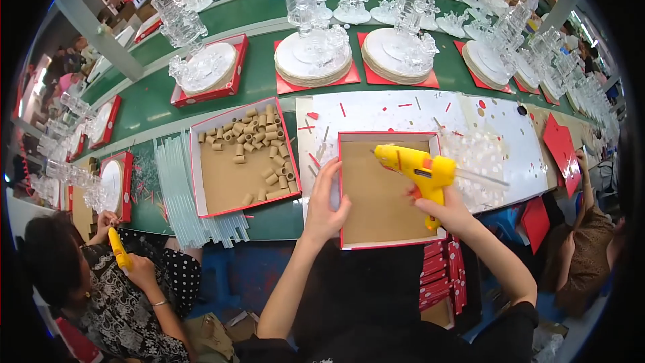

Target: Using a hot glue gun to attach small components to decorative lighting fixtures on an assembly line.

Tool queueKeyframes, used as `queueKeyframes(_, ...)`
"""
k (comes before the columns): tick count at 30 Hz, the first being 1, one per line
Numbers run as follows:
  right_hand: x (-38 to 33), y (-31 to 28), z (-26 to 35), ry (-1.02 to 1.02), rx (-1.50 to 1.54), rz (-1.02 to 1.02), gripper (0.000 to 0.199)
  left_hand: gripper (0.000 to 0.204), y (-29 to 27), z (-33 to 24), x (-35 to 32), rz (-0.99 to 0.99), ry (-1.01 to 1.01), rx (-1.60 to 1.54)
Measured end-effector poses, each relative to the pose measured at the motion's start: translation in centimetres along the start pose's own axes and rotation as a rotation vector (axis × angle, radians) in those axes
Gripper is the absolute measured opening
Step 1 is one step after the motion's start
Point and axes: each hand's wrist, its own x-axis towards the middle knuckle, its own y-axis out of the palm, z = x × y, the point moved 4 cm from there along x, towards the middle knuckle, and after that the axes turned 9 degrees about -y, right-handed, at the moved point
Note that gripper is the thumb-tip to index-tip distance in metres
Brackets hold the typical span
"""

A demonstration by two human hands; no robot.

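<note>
The left hand (326, 205) reaches in from seven o'clock to the nine-o'clock wall of the open box (376, 212), fingers extended, thumb spread apart at the rim; whether they clamp the wall cannot be told. The right hand (453, 214), its forearm entering from four o'clock, clamps its fingers around the glue gun (438, 173), positioned above the box's three-o'clock side, nozzle toward ten o'clock.
</note>
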Motion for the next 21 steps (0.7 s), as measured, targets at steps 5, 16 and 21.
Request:
queueKeyframes(5, 1.9, 1.6, -1.2, -0.11, -0.302, 0.217, 0.037, 0.057, 0.0, -0.2, -0.3, -0.001, 0.03, 0.008)
queueKeyframes(16, 3.2, 0.7, -3.2, 0.029, -0.164, 0.106, 0.015, 0.04, -0.5, 0.6, 0.1, -0.014, -0.028, -0.115)
queueKeyframes(21, 2.9, 0.7, -3.0, 0.073, -0.17, 0.12, 0.014, 0.035, -0.7, 0.9, 0.1, -0.022, -0.046, -0.169)
